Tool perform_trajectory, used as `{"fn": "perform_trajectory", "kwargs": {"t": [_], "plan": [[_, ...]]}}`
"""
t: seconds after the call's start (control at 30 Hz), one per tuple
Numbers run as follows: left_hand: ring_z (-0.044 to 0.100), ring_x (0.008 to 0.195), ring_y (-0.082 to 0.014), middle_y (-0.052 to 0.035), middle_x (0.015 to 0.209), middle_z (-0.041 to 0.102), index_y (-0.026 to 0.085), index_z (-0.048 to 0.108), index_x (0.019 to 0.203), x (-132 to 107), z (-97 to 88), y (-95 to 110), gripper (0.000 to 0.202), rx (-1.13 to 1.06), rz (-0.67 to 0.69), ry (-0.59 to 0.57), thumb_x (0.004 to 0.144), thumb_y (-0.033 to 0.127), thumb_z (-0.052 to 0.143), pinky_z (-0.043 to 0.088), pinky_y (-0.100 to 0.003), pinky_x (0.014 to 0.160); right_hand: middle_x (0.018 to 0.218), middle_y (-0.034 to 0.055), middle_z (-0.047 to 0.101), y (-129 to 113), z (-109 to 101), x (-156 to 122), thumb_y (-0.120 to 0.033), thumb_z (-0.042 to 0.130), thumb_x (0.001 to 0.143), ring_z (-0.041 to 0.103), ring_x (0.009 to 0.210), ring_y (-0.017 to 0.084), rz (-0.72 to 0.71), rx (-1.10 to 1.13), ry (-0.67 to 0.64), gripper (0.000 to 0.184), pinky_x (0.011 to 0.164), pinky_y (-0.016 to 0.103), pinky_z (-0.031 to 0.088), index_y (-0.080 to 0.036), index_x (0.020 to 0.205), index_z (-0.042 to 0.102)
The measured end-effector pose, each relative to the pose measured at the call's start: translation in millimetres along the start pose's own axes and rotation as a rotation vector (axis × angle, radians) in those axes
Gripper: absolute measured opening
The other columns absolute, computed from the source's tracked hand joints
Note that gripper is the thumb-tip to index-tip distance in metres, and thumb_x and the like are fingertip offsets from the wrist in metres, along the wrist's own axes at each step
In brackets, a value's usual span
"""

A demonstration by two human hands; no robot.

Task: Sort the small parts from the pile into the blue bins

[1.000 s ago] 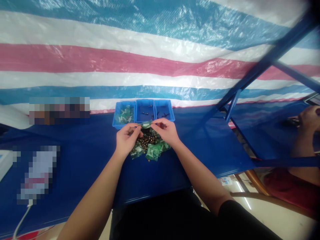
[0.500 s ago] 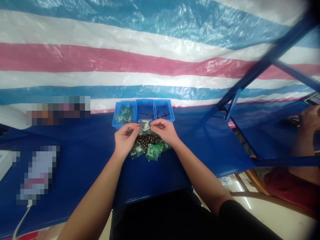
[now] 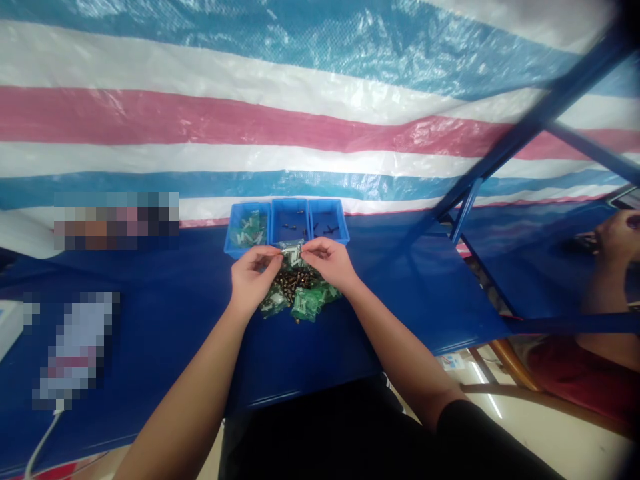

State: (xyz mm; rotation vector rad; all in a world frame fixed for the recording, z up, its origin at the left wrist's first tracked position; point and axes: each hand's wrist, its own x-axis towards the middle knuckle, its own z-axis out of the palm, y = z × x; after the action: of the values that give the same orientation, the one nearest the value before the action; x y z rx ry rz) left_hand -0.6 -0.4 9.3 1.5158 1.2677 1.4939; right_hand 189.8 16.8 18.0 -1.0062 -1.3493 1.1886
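A small clear plastic bag (image 3: 292,254) with white pieces inside hangs between my hands. My left hand (image 3: 254,275) pinches its left edge between thumb and fingers. The right edge is pinched in my right hand (image 3: 330,263). Just below the bag lies a heap of dark, brassy screws (image 3: 294,285), partly hidden by the bag. Around the heap rest several more filled bags, among them a green-tinted bag (image 3: 307,304) at the front and a clear bag (image 3: 274,301) to its left.
Behind my hands stand three blue bins: the left bin (image 3: 226,244) holds filled bags, the middle bin (image 3: 289,202) and the right bin (image 3: 345,223) hold a few screws. A blue metal frame (image 3: 493,157) rises at right. Beyond it, a co-worker's hand (image 3: 620,237) shows.
The bag has shifted slightly and crumpled between my fingers, and its white pieces lie differently. My left hand has moved a touch to the right.
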Motion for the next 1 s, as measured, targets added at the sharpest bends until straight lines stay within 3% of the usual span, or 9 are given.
{"fn": "perform_trajectory", "kwargs": {"t": [0.7, 1.0], "plan": [[0.068, 0.073, -0.0158, -0.0042, 0.089, 0.074, 0.021, 0.076, 0.094, -2.8, -1.5, -0.9, 0.019, 0.115, -0.002, -0.109, 0.081, 0.034, 0.071, 0.055, -0.028, 0.071, 0.082, 0.0035, 0.072, -1.6, 1.5, -0.9, -0.037, 0.074, 0.076, 0.066, 0.071, 0.015, -0.008, 0.063, 0.046, 0.024, 0.07, 0.03, 0.055, -0.019, 0.091, 0.069], [0.068, 0.069, -0.0152, -0.0039, 0.082, 0.074, 0.019, 0.075, 0.095, -1.9, 0.0, 1.0, 0.022, 0.125, -0.04, -0.046, 0.081, 0.035, 0.07, 0.055, -0.027, 0.068, 0.083, 0.0027, 0.072, -6.0, 2.1, -2.6, -0.041, 0.073, 0.078, 0.068, 0.069, 0.015, 0.036, 0.066, 0.047, 0.03, 0.061, 0.027, 0.054, -0.02, 0.098, 0.068]]}}
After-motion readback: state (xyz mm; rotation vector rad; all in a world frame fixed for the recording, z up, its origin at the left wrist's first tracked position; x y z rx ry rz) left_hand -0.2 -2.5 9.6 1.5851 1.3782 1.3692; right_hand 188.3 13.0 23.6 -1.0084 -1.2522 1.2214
